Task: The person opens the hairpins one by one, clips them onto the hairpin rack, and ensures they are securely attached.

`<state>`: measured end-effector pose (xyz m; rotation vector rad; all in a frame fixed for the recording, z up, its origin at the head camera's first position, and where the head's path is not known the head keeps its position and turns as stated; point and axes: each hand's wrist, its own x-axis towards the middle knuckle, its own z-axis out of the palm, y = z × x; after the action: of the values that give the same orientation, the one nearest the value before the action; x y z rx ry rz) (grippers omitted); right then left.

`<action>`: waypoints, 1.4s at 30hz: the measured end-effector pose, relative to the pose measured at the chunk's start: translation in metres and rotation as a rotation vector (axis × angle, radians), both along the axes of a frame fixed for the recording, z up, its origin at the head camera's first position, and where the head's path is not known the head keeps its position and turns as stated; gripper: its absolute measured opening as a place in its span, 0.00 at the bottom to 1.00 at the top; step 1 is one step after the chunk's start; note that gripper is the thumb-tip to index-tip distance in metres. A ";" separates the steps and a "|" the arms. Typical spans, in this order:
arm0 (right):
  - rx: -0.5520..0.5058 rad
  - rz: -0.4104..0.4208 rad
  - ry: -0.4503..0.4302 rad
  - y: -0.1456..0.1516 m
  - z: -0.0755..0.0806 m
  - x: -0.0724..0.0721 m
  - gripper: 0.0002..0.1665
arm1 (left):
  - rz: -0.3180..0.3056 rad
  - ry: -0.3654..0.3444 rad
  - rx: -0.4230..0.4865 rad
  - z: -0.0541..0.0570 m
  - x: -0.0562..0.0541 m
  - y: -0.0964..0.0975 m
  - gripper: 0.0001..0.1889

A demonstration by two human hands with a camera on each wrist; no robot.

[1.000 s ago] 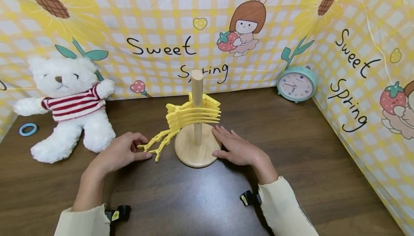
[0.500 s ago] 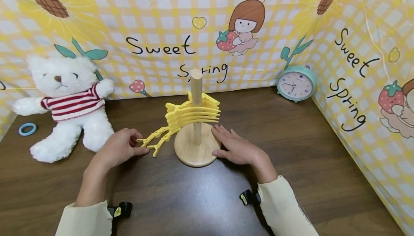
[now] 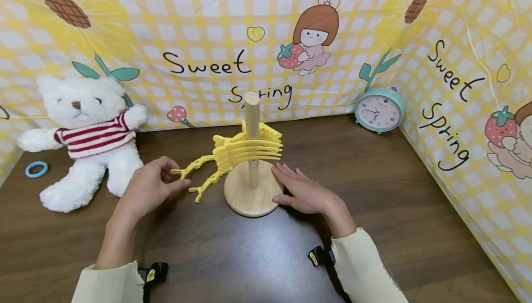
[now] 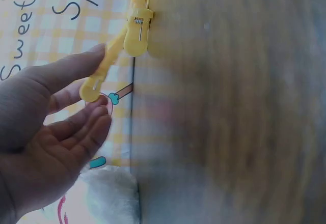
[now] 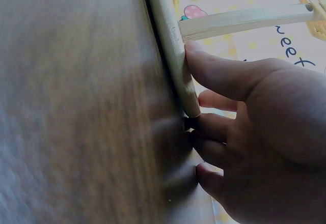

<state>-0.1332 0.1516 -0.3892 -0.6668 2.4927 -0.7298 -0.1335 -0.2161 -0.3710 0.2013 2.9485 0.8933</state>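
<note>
From the head view we see the yellow hanger (image 3: 245, 151) looped around the round wooden post (image 3: 252, 116), its curved plastic bars above the disc-shaped base (image 3: 249, 203); the left hand (image 3: 146, 186) pinches the tip of one jointed arm, while the right hand (image 3: 305, 193) rests with straight fingers on the base's rim; the post covers a letter of the printed cloth (image 3: 199, 26); a fluffy bear (image 3: 95, 130) in a striped knit shirt, partly behind the left hand, sits near a blue ring (image 3: 36, 169); a round mint clock (image 3: 379, 110) stands at the desk's (image 3: 257, 257) far right.

From the left wrist we make out a metal spring (image 4: 138, 21) in a nearby clip (image 4: 135, 40), a detail too small overhead.

From the right wrist we see the base edge-on, smooth and pale, with the thumb touching it.
</note>
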 end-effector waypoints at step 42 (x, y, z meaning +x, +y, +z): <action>0.074 0.081 0.054 0.001 0.001 0.000 0.46 | 0.033 0.780 0.630 0.065 0.020 0.039 0.17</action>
<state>-0.1335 0.1526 -0.3882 -0.7656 2.5118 -0.5947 -0.1131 -0.1774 -0.3058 0.6563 3.1554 2.1467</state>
